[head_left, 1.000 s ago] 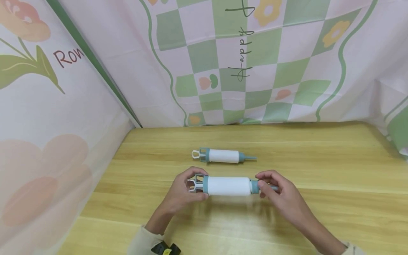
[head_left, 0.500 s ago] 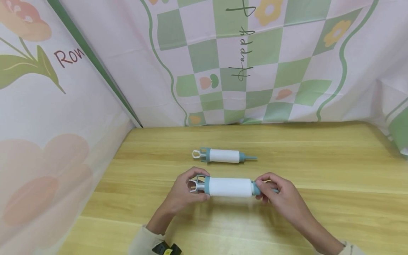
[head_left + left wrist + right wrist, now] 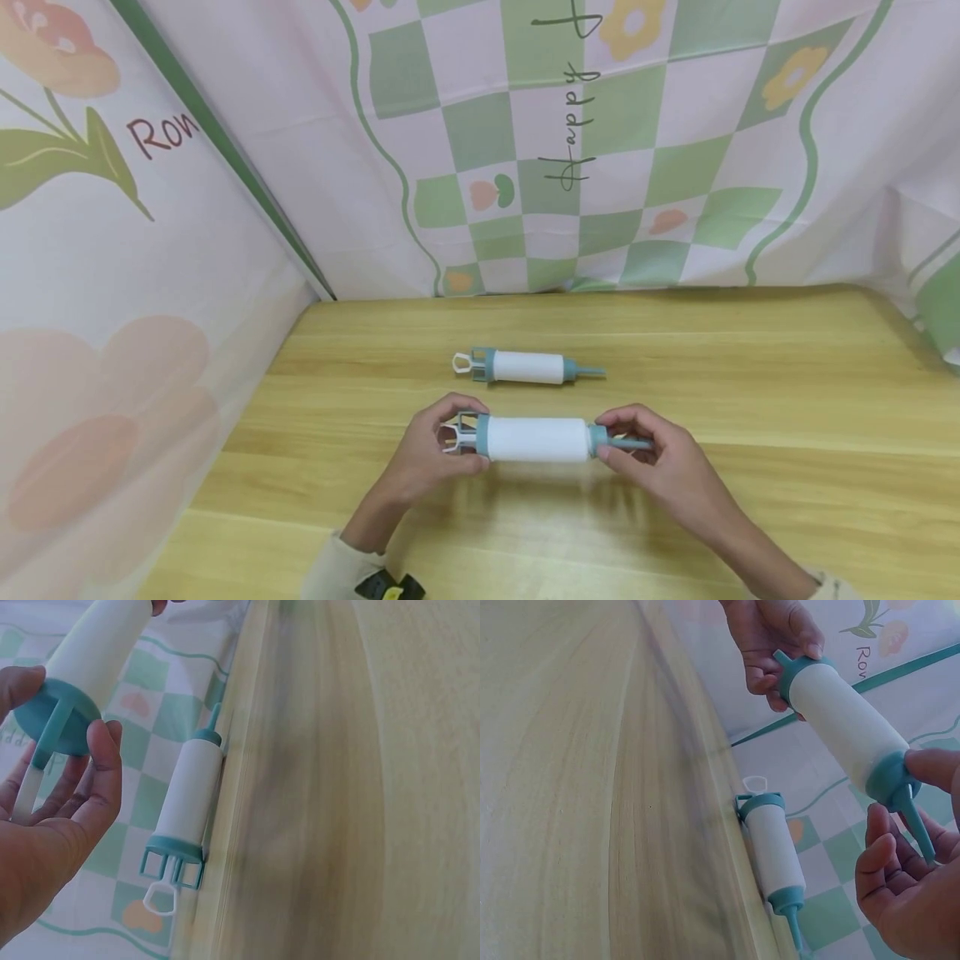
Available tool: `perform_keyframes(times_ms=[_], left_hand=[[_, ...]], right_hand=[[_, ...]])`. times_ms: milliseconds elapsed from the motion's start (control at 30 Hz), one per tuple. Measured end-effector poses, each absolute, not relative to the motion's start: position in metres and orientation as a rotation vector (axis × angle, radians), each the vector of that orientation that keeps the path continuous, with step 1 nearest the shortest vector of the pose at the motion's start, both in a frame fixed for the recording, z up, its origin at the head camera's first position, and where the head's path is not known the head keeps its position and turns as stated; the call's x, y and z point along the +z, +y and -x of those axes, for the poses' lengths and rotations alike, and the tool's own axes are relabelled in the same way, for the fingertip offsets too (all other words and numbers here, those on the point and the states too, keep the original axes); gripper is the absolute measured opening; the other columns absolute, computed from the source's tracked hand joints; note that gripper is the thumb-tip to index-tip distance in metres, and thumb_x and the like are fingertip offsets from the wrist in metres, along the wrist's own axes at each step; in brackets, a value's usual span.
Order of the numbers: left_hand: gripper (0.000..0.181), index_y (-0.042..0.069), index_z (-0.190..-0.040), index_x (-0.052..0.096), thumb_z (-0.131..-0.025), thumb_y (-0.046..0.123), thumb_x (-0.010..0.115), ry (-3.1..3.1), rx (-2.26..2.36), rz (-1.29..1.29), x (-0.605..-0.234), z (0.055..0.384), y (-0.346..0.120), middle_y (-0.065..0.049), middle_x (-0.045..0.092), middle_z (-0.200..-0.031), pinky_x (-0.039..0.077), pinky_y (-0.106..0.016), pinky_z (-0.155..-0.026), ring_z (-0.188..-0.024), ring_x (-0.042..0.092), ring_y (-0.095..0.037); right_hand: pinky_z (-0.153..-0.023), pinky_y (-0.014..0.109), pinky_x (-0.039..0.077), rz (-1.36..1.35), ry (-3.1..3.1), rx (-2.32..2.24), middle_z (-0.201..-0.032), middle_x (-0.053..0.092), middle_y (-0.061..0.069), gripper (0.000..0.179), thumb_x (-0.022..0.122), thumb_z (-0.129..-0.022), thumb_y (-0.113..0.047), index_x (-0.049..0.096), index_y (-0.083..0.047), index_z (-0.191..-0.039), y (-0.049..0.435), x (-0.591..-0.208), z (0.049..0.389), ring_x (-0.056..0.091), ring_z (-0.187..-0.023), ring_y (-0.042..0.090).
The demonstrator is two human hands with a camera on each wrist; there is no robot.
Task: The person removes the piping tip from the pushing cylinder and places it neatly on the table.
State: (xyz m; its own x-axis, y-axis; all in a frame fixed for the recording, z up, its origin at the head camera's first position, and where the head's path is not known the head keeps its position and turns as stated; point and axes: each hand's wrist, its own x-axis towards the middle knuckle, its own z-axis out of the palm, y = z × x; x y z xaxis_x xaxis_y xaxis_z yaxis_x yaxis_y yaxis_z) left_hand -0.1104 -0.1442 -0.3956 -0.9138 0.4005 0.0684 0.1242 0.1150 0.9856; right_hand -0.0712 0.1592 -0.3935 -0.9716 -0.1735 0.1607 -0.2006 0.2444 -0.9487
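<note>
Level over the table, both hands hold a large white-barrelled syringe [image 3: 537, 439] with teal ends. My left hand [image 3: 431, 446] grips the teal collar at its handle end, with the white pull ring [image 3: 452, 437] inside the curve of the fingers. At the other end my right hand [image 3: 656, 450] pinches the teal nozzle cap [image 3: 597, 439] between thumb and fingers. The thin teal nozzle [image 3: 915, 823] runs past the right palm. A smaller syringe [image 3: 528, 367] of the same make lies just behind, its nozzle also to the right.
Everything is over a light wood-grain table [image 3: 787, 375]. A printed cloth [image 3: 615, 167] with green checks hangs at the back edge, and another flowered cloth [image 3: 150, 333] closes off the left side. A black and yellow strap [image 3: 390, 586] sits at the left sleeve.
The right fingers have shifted their hold on the nozzle cap, and more of the nozzle now shows. The held syringe has moved slightly left. The smaller syringe has stayed put.
</note>
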Motion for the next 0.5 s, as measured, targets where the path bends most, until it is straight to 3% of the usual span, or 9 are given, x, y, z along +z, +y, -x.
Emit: perform_keyframes(times_ms=[500], left_hand=[[0.049, 0.005, -0.121, 0.060, -0.074, 0.004, 0.078, 2.168, 1.909, -0.546, -0.3952, 0.1098, -0.1496, -0.015, 0.059, -0.123, 0.056, -0.043, -0.079, -0.094, 0.060, -0.032]], right_hand=[[-0.067, 0.028, 0.056, -0.420, -2.423, 1.851, -0.098, 0.065, 0.011, 0.025, 0.072, -0.092, -0.007, 0.062, -0.003, -0.115, 0.1617, -0.3923, 0.0688, 0.064, -0.080, 0.019]])
